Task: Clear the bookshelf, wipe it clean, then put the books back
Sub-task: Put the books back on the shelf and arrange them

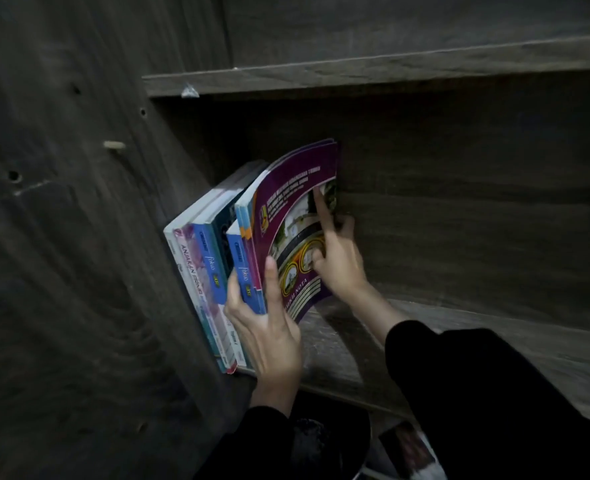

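A row of books [203,271] stands upright at the left end of a dark wooden shelf [494,341], against the side panel. A thin purple notebook [293,209] leans as the outermost one, its cover bending. My left hand [269,327] grips the lower edges of the blue book [243,271] and the purple notebook, thumb on the purple cover. My right hand [335,258] presses the purple cover with its index finger stretched upward and the other fingers behind the notebook's far edge.
The shelf board to the right of the books is bare wood. Another shelf board [355,74] runs above. The tall side panel [79,237] has peg holes and a dowel [114,145]. Something with a printed cover lies below [407,452].
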The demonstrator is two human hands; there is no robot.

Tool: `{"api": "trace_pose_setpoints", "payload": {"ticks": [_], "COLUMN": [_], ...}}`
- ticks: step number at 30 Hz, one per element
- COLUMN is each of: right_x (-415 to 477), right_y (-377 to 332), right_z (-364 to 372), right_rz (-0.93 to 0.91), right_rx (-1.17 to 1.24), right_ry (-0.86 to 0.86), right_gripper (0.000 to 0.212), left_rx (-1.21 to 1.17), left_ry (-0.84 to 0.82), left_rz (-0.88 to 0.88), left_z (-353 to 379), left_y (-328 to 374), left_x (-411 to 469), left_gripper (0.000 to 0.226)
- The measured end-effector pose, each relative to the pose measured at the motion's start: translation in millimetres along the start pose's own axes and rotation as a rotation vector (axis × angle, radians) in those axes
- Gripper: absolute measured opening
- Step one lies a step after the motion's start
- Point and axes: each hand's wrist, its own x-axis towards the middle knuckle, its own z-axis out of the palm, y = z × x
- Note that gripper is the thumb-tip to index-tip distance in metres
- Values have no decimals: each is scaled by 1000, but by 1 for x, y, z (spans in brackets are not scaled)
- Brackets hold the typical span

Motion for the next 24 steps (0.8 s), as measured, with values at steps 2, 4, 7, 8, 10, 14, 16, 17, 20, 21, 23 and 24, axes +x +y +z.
{"api": "trace_pose_setpoints", "payload": {"ticks": [2, 4, 7, 8, 10, 14, 16, 17, 20, 21, 23, 24], "right_x": [-10, -17, -18, -16, -10, -11, -14, -17, -23, -25, -29, -31], "right_y": [1, 5, -2, -3, -4, 0, 1, 2, 3, 3, 3, 2], "right_z": [19, 39, 54, 56, 56, 43, 40, 40, 41, 40, 37, 35], "right_rz": [140, 355, 486, 497, 511, 510, 502, 505, 503, 497, 474, 467], "right_rx": [-20, 146, 376, 426, 515, 607, 616, 604, 578, 584, 605, 617], "right_ry": [37, -54, -253, -284, -324, -423, -436, -433, -404, -401, -381, -369], "right_gripper": [80, 57, 51, 50, 49, 52, 54, 55, 56, 56, 55, 55], "left_rx": [46, 78, 69, 58, 47, 29, 35, 39, 40, 33, 11, -2], "left_ry": [23, 18, -2, -11, -19, -17, -34, -43, -64, -72, -87, -89], "left_rz": [29, 22, -40, -36, -24, -52, -55, -53, -46, -50, -64, -71], "left_z": [1, 2, 5, 6, 8, 10, 7, 6, 0, -3, -9, -13], "left_y": [-2, -5, -14, -17, -20, -19, -18, -18, -16, -15, -12, -10], "left_x": [-6, -13, -18, -18, -17, -17, -17, -17, -17, -18, -17, -17], "left_gripper": [109, 101, 92, 90, 89, 94, 98, 100, 103, 104, 105, 104]}}
